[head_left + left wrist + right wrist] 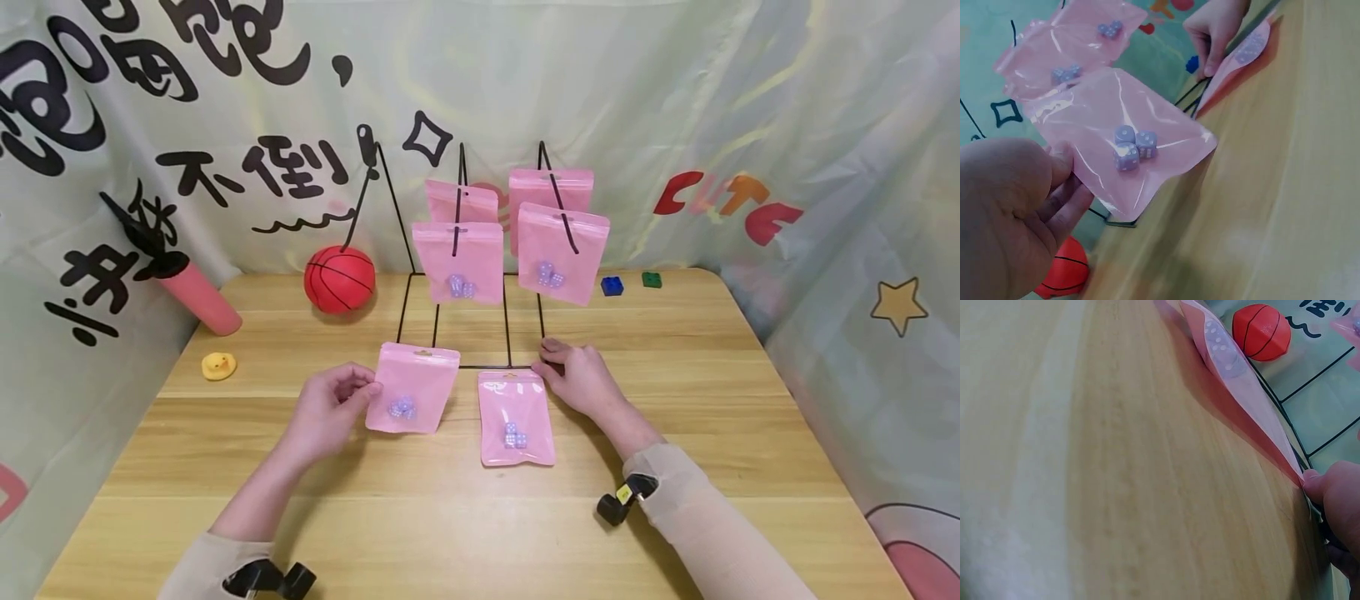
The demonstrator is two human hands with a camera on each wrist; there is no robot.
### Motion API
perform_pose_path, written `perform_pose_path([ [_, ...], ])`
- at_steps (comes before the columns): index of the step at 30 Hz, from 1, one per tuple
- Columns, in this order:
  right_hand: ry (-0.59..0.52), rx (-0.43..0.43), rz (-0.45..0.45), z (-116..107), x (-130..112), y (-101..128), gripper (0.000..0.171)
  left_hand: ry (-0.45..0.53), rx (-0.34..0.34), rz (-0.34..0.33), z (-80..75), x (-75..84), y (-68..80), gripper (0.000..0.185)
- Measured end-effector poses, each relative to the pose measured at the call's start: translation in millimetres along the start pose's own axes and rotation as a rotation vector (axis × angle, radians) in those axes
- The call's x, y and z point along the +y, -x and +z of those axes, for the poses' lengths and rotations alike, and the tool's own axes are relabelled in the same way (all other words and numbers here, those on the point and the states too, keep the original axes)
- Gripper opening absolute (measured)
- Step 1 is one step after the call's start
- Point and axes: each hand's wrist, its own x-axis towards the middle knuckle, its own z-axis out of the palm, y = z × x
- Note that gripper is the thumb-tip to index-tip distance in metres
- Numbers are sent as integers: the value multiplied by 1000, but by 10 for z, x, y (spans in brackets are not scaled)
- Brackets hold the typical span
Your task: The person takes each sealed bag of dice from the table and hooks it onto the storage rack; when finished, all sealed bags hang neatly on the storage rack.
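My left hand (371, 392) pinches the left edge of a pink pouch (414, 388) holding three lilac dice (1132, 147), lifted slightly and tilted off the wooden table (675, 400). In the left wrist view my fingers (1063, 181) lie under that pouch (1116, 106). A second pink pouch (516, 417) with dice lies flat just right of it. My right hand (551, 358) sits at that pouch's top right corner, fingers curled on the base wire of the black wire rack (465, 365). Several pink pouches (459, 260) hang on its hooks.
A red toy basketball (340, 279) sits left of the rack, with a pink cylinder (198, 296) and a yellow duck (219, 365) further left. Blue (612, 285) and green (652, 279) blocks lie at the back right. Printed cloth walls in the table.
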Motion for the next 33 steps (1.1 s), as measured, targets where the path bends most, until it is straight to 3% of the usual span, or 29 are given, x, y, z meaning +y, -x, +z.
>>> perform_pose_path([
  [6,4,6,-8,9,7,-7,39,-16,80,134,-114,108,22,4],
  [12,5,2,-2,13,1,-6,40,-2,177,207,-257,224,20,3],
  [22,1,4,0,9,9,-3,39,5,328,229,-514,476,-15,4],
  [27,4,6,-1,5,6,-5,40,65,369,248,-593,544,-104,6],
  [33,-8,3,8,16,12,-6,39,72,392,243,-636,601,-208,13],
])
